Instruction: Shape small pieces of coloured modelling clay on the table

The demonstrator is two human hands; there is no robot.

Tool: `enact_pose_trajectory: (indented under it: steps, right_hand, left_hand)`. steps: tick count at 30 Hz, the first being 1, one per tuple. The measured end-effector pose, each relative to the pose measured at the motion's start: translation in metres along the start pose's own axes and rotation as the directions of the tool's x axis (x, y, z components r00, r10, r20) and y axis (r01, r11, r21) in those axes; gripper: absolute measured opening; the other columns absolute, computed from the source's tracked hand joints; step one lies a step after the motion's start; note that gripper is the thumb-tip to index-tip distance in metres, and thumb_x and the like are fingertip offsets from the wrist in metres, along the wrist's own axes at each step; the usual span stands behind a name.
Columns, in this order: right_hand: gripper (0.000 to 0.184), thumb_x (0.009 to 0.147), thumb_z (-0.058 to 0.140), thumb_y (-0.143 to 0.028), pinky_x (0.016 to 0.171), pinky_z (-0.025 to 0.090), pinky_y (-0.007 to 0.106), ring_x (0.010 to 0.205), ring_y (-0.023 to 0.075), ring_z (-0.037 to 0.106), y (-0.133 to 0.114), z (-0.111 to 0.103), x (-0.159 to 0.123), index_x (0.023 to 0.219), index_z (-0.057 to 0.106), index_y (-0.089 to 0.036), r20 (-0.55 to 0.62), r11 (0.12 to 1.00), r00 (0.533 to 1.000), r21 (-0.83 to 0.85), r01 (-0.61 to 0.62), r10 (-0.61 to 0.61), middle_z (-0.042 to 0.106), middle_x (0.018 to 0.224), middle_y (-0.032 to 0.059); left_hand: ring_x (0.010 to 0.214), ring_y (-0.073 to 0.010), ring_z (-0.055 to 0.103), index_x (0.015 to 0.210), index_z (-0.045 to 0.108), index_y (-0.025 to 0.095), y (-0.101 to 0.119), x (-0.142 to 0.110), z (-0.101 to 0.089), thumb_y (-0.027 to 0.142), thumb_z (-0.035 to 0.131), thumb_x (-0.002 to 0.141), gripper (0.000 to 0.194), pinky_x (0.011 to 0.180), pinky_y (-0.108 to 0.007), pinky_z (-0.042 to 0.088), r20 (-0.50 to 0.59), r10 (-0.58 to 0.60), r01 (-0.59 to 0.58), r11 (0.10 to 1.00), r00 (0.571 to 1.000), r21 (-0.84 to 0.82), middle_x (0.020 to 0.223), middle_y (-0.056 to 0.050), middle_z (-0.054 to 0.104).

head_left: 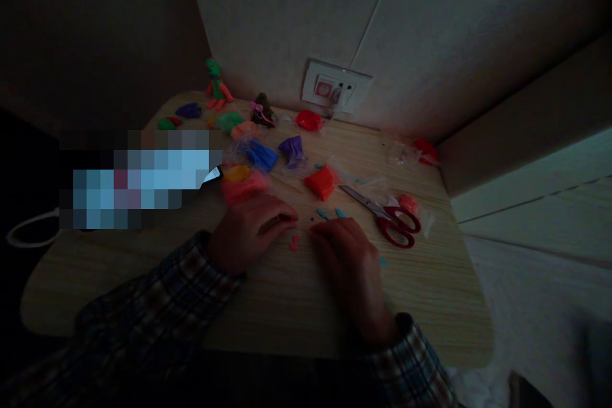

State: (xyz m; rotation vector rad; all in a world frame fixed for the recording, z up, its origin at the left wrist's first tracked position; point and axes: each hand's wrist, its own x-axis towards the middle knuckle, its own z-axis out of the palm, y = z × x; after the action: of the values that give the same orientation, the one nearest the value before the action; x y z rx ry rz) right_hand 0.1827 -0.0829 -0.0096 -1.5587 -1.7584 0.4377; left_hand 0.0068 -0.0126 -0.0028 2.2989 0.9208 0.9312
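Note:
My left hand (pixel 251 229) rests over the table with its fingers curled and their tips together. Whatever is in that pinch, if anything, is too small and dark to make out. Just below those fingertips lies a small pinkish-red piece of modelling clay (pixel 294 243). Opposite it, my right hand (pixel 348 261) is closed too, thumb and fingers pressed together, and its grip is hidden. Between the two hands sits a tiny dark speck (pixel 312 219). Blue modelling tools (pixel 340 213) lie right behind my right hand.
Red-handled scissors (pixel 382 211) lie to the right. Behind the hands are bags of clay: red (pixel 321 182), purple (pixel 292 151), blue (pixel 261 155), pink (pixel 246 186). A green and orange clay figure (pixel 217 84) stands at the back. A blurred-out screen (pixel 143 182) is at left.

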Motion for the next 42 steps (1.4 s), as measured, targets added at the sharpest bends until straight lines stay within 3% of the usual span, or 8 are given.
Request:
enact_pose_trajectory:
  steps: [14, 23, 29, 33, 42]
  right_hand:
    - [0.015, 0.09, 0.051, -0.017, 0.077, 0.048, 0.036, 0.084, 0.0196, 0.059, 0.003, 0.001, 0.0, 0.092, 0.065, -0.019, 0.03, 0.994, 0.999, -0.097, 0.044, -0.041, 0.066, 0.089, 0.0052]
    - [0.021, 0.09, 0.048, -0.012, 0.076, 0.048, 0.034, 0.087, 0.0186, 0.058, 0.009, -0.007, -0.009, 0.105, 0.062, -0.018, 0.018, 0.978, 0.986, -0.123, 0.167, -0.166, 0.067, 0.093, 0.0046]
    - [0.028, 0.089, 0.046, -0.009, 0.072, 0.045, 0.035, 0.085, 0.0202, 0.053, 0.013, -0.014, -0.014, 0.11, 0.063, -0.016, 0.041, 0.931, 0.966, -0.262, 0.256, -0.254, 0.063, 0.093, 0.0072]
    - [0.032, 0.086, 0.05, -0.005, 0.071, 0.041, 0.035, 0.082, 0.0201, 0.048, 0.014, -0.015, -0.015, 0.113, 0.064, -0.014, 0.07, 0.89, 0.948, -0.328, 0.315, -0.31, 0.059, 0.09, 0.0084]
    - [0.031, 0.084, 0.055, -0.007, 0.073, 0.037, 0.034, 0.08, 0.0193, 0.045, 0.013, -0.013, -0.015, 0.112, 0.065, -0.017, 0.108, 0.854, 0.945, -0.406, 0.325, -0.308, 0.055, 0.087, 0.0064]
  left_hand:
    - [0.082, -0.0184, 0.063, 0.084, 0.066, 0.02, -0.004, 0.0, 0.006, 0.017, 0.052, 0.087, 0.015, 0.078, -0.028, 0.05, 0.107, 0.068, -0.082, 0.989, 0.992, 0.126, 0.085, -0.002, 0.069]
    - [0.081, -0.0161, 0.063, 0.092, 0.064, 0.015, -0.009, -0.005, 0.009, 0.018, 0.047, 0.094, 0.017, 0.077, -0.03, 0.051, 0.003, 0.207, -0.203, 0.956, 0.978, 0.213, 0.085, -0.003, 0.069]
    - [0.081, -0.0173, 0.06, 0.092, 0.067, 0.014, -0.008, -0.008, -0.003, 0.018, 0.037, 0.097, 0.03, 0.073, -0.032, 0.052, 0.034, 0.33, -0.324, 0.893, 0.943, 0.312, 0.086, -0.007, 0.068]
    - [0.08, -0.0178, 0.058, 0.09, 0.069, 0.016, -0.008, -0.01, -0.006, 0.021, 0.036, 0.098, 0.034, 0.073, -0.034, 0.052, 0.036, 0.344, -0.331, 0.862, 0.938, 0.383, 0.081, -0.006, 0.064]
    - [0.084, -0.0176, 0.056, 0.093, 0.069, 0.018, -0.005, -0.011, -0.007, 0.019, 0.042, 0.095, 0.027, 0.074, -0.031, 0.05, 0.076, 0.348, -0.343, 0.821, 0.934, 0.456, 0.085, -0.005, 0.063]
